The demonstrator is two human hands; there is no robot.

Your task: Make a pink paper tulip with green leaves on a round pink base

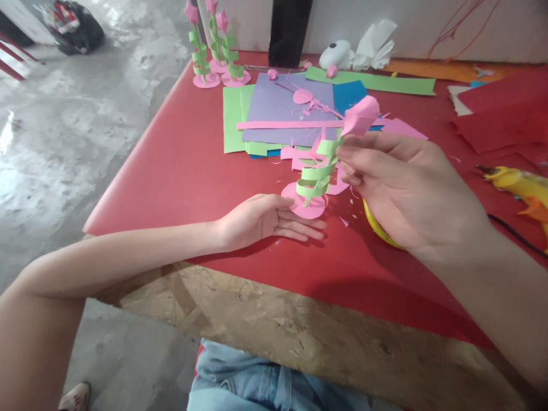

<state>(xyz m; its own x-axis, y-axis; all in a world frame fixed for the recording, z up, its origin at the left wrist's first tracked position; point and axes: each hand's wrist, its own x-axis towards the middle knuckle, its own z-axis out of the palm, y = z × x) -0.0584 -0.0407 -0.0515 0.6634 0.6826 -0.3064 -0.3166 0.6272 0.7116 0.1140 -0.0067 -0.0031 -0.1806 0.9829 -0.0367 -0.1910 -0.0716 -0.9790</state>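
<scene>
My right hand [411, 188] pinches a paper flower [323, 171] near its top, just under the folded pink bud. The flower leans, with a curled green paper spiral around its stem and a round pink base [310, 206] at the bottom. My left hand [274, 220] is at that base, its thumb over the disc's left edge and its fingers stretched out beneath. Behind the flower lie pink paper scraps [293, 154] and a long pink strip [286, 125]. Partly hidden by my right hand is a yellow curved object [377, 222], perhaps a scissors handle.
Three similar paper flowers [206, 80] stand at the table's far left corner. Purple [265, 103], green and blue sheets lie mid-table. A green strip [385, 83], a white tissue [377, 45] and red sheets [500, 120] are farther back. A yellow glue gun [514, 180] lies at right.
</scene>
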